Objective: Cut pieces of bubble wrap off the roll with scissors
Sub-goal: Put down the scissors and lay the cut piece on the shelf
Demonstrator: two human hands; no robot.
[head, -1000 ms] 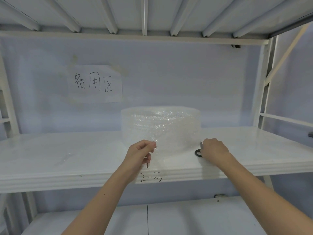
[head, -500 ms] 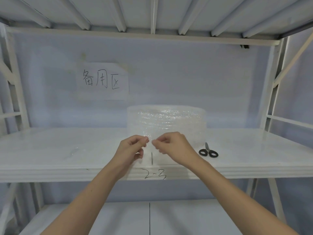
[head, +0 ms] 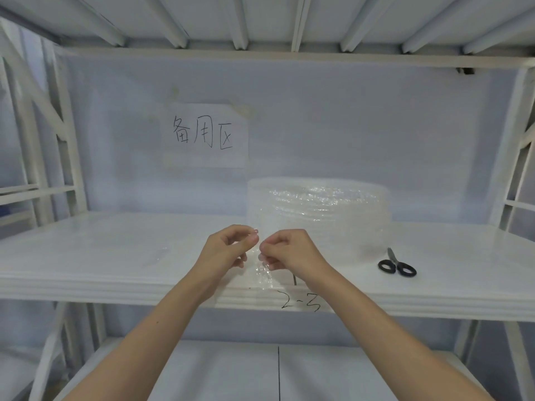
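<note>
Both hands, left hand [head: 228,250] and right hand [head: 286,251], pinch the loose, near-invisible bubble wrap flap [head: 265,274] by the shelf [head: 115,256] edge; its roll [head: 318,209] stands behind, scissors [head: 396,264] lying right.

The clear, bubble-dotted plastic roll of bubble wrap [head: 318,215] glints white where light catches it; the steel-bladed scissors [head: 397,264] have glossy black loop handles; the flat metal shelf [head: 115,256] is plain white, with "2-3" in black marker on its front edge; the white paper sign [head: 207,136] bears black handwritten characters; the back wall [head: 376,134] is pale lavender-blue.
</note>
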